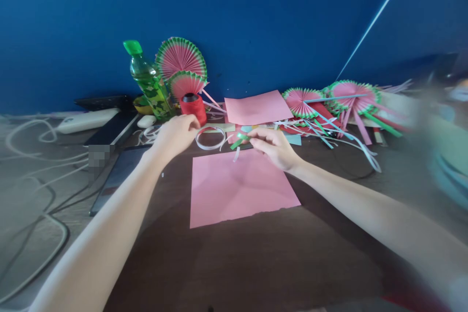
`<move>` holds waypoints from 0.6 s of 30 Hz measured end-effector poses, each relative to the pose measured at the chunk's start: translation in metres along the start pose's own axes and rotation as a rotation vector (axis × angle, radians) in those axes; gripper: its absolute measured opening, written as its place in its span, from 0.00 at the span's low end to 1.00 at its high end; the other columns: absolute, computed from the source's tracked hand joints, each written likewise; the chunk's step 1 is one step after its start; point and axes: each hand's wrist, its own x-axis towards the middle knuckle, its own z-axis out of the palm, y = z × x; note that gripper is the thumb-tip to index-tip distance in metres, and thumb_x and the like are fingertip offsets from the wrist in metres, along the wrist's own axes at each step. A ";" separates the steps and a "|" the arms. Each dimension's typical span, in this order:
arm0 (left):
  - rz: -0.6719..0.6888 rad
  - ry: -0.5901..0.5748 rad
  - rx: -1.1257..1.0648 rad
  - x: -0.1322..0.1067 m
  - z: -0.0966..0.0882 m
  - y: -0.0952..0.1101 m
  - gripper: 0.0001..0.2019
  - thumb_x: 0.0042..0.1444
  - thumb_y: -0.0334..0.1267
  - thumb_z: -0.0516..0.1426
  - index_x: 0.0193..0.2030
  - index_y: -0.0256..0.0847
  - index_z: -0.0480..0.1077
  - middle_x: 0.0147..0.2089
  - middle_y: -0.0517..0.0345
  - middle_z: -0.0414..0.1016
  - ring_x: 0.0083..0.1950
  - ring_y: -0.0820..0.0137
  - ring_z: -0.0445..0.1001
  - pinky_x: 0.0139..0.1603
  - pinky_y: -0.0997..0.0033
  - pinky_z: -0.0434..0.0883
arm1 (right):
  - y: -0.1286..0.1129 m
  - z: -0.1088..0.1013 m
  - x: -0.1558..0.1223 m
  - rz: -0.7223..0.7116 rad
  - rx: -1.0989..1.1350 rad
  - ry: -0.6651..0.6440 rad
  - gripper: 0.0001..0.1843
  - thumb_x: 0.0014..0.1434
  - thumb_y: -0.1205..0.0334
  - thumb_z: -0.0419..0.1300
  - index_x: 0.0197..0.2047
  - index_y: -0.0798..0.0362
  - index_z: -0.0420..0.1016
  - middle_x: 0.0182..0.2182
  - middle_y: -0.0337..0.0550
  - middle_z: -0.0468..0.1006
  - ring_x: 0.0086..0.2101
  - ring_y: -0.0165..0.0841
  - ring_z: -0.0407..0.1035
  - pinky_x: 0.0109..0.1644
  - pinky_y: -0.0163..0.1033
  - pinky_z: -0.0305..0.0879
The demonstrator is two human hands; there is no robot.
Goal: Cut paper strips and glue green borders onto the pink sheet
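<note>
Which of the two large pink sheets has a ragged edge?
The nearer sheet: its front edge is uneven, whereas the farther sheet shows smoother edges.

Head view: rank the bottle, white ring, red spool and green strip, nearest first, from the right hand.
1. Green strip: in the right hand
2. White ring: left of the strip
3. Red spool: farther left
4. Bottle: far left

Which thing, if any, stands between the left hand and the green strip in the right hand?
In this view, a white ring lies between the left hand and green strip; whether it blocks the path is unclear.
</note>
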 end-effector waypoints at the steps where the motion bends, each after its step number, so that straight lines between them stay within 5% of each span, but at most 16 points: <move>1: 0.052 -0.037 -0.131 -0.001 0.000 0.007 0.11 0.52 0.36 0.50 0.39 0.42 0.71 0.43 0.55 0.75 0.43 0.64 0.72 0.44 0.68 0.65 | 0.000 0.000 0.000 0.007 0.008 -0.026 0.09 0.56 0.63 0.53 0.35 0.55 0.74 0.25 0.37 0.70 0.20 0.23 0.52 0.25 0.33 0.53; 4: 0.254 -0.244 -0.443 -0.005 0.000 0.026 0.18 0.55 0.41 0.50 0.52 0.44 0.65 0.53 0.56 0.71 0.49 0.68 0.70 0.47 0.71 0.65 | -0.001 0.001 -0.001 0.019 0.030 -0.099 0.10 0.56 0.64 0.53 0.37 0.55 0.74 0.25 0.38 0.70 0.21 0.23 0.55 0.26 0.33 0.54; 7: 0.372 -0.375 -0.454 -0.009 -0.001 0.036 0.16 0.55 0.44 0.52 0.49 0.44 0.68 0.54 0.57 0.69 0.52 0.67 0.68 0.50 0.69 0.63 | 0.000 0.001 -0.002 0.007 0.022 -0.115 0.09 0.56 0.64 0.53 0.36 0.56 0.73 0.21 0.35 0.66 0.21 0.23 0.56 0.26 0.33 0.54; 13: 0.319 -0.443 -0.447 -0.012 -0.005 0.035 0.11 0.54 0.43 0.52 0.38 0.39 0.69 0.39 0.59 0.73 0.40 0.71 0.70 0.42 0.73 0.65 | -0.005 -0.002 -0.001 -0.025 -0.088 -0.023 0.07 0.55 0.68 0.51 0.30 0.55 0.70 0.18 0.33 0.64 0.21 0.24 0.58 0.27 0.32 0.54; 18: 0.315 -0.462 -0.521 -0.010 -0.004 0.033 0.09 0.52 0.40 0.55 0.38 0.39 0.69 0.36 0.61 0.74 0.38 0.73 0.71 0.41 0.74 0.66 | -0.009 -0.006 0.001 -0.011 -0.244 0.008 0.10 0.56 0.65 0.49 0.26 0.54 0.67 0.18 0.34 0.65 0.22 0.26 0.60 0.28 0.33 0.54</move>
